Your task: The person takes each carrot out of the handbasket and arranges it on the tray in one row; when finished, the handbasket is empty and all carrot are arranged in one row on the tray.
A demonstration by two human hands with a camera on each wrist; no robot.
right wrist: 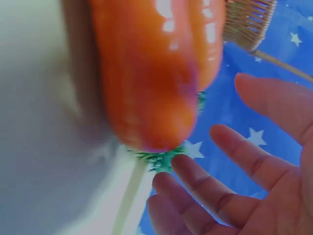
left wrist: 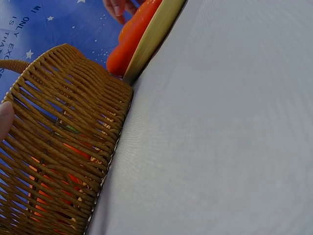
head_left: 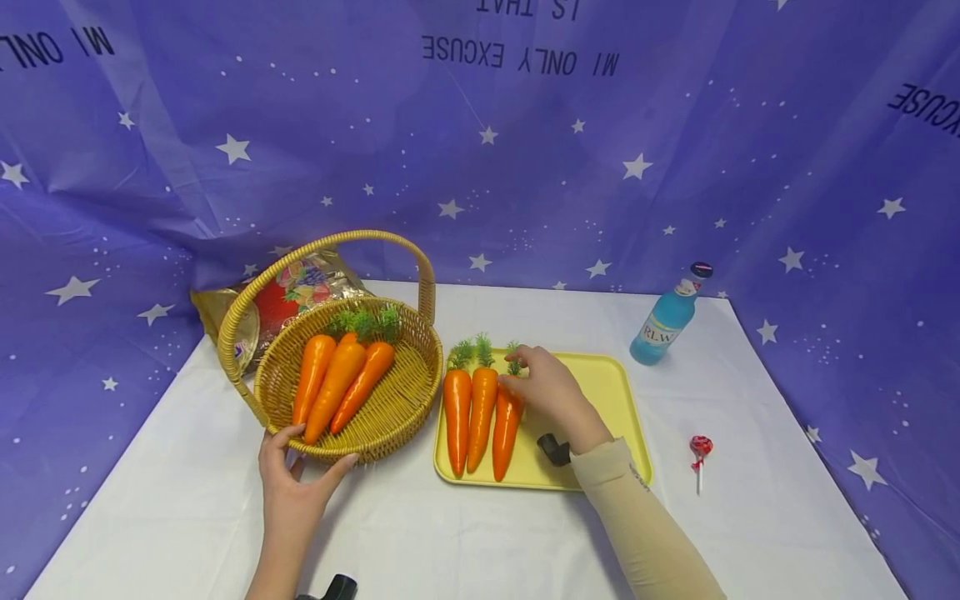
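Note:
A wicker basket [head_left: 405, 417] with an arched handle stands on the left, several orange carrots [head_left: 337, 387] with green tops lying in it. My left hand [head_left: 292, 479] holds its near rim, index finger at the edge and thumb on the outer side; the thumb [left wrist: 5, 120] also shows against the weave in the left wrist view. On the yellow tray [head_left: 600, 392], three more carrots [head_left: 482, 421] lie side by side, leaves pointing away. Over the leafy end of the rightmost carrot [head_left: 507, 433] is my right hand [head_left: 551, 387], its fingers spread and apart from the carrot in the right wrist view.
Behind the basket lies a shiny gold and red bag [head_left: 300, 287]. A blue bottle [head_left: 666, 321] stands tilted in view at the back right. Nearer, a red lollipop [head_left: 701, 454] lies on the white tablecloth [head_left: 420, 542]. A purple star-printed curtain [head_left: 525, 183] rises behind the table.

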